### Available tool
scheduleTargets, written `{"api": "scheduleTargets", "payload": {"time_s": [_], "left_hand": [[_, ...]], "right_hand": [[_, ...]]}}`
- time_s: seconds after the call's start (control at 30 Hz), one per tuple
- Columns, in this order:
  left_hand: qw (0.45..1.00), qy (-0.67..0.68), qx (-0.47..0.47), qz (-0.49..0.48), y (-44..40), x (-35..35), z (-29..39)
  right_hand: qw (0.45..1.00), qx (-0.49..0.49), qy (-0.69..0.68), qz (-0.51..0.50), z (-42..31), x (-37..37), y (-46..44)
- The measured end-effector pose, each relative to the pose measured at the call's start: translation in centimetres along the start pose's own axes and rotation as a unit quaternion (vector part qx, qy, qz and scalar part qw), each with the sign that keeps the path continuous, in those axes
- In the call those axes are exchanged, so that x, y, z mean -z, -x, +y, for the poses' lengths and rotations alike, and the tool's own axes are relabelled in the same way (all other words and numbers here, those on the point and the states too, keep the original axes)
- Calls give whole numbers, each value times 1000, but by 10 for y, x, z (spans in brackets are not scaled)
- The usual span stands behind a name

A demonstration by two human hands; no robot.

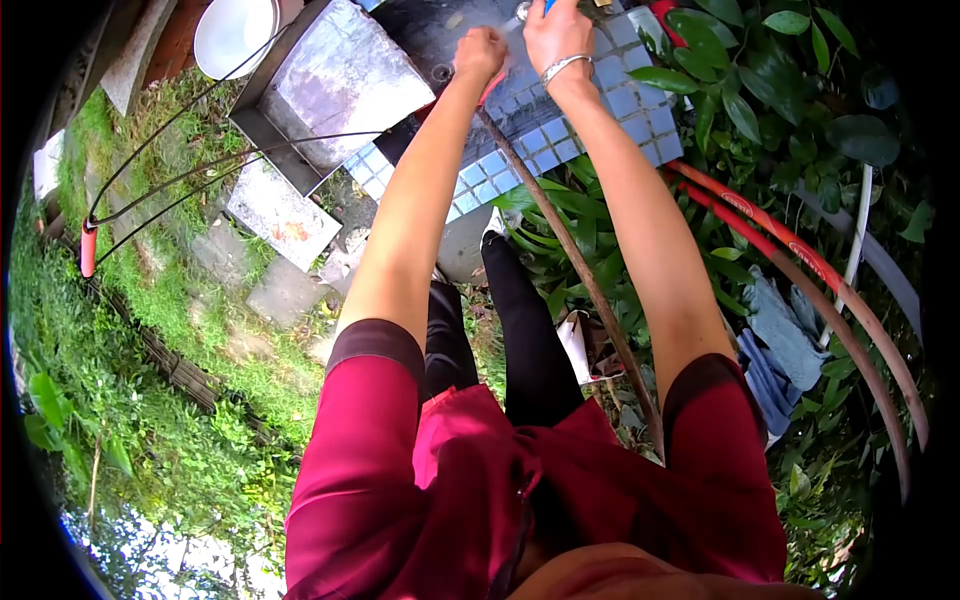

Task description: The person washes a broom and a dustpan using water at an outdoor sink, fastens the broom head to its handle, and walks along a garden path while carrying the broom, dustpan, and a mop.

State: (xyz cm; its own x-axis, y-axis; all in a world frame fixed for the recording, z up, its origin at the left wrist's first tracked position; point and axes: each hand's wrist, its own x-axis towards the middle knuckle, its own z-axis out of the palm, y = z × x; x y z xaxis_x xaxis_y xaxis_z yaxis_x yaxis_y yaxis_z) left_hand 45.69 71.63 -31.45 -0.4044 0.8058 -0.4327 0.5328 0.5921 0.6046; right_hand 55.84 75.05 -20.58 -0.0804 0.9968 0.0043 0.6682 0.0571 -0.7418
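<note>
My right hand [557, 40], with a silver bracelet at the wrist, is closed around a small blue thing [550, 6] at the top edge of the view. A shiny metal end [522, 11] shows beside it; its kind is cut off from sight. My left hand [482, 52] is curled shut over the dark basin of a blue-tiled sink [555, 135]. Whatever its fingers hold is hidden. Just below that hand lies a red piece [492, 88], partly covered. A long wooden stick [570, 245] leans against the tiled edge, its top near the left hand.
Left of the sink stands a metal box with a stained pale top [345, 85], with a white bucket [236, 35] behind it. Red hoses [760, 215] and leafy plants [740, 80] crowd the right side. Blue-grey cloths [780, 335] hang there. Dark cables [200, 165] cross the grass.
</note>
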Motion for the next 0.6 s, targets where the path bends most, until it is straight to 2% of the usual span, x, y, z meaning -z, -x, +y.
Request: {"api": "scheduleTargets", "payload": {"time_s": [0.03,0.1,0.13,0.17,0.2,0.3,0.33,0.43,0.47,0.57,0.6], "left_hand": [[1000,-1,0,-1,3,-2,-6],[988,-116,-11,102,11,4,-19],[992,-93,-14,81,9,9,-34],[995,-72,-16,60,10,14,-51],[991,-100,-4,85,21,22,-57],[988,-139,-41,60,66,53,-64],[989,-133,-43,52,78,58,-69],[990,-115,-53,59,115,68,-83],[995,-86,-28,48,125,71,-88],[998,-39,2,39,143,80,-89],[999,-19,4,41,146,81,-89]], "right_hand": [[1000,-1,0,0,1,0,1],[999,32,24,2,4,3,-1],[999,32,24,4,10,1,-3],[996,82,40,25,15,-1,-4],[989,131,55,45,19,-2,-4],[990,129,56,-11,16,9,-6],[986,157,50,4,18,9,-7],[991,111,67,-44,24,9,-8],[992,102,56,-43,26,7,-8],[989,125,57,-62,30,10,-11],[989,106,62,-86,32,13,-12]]}}
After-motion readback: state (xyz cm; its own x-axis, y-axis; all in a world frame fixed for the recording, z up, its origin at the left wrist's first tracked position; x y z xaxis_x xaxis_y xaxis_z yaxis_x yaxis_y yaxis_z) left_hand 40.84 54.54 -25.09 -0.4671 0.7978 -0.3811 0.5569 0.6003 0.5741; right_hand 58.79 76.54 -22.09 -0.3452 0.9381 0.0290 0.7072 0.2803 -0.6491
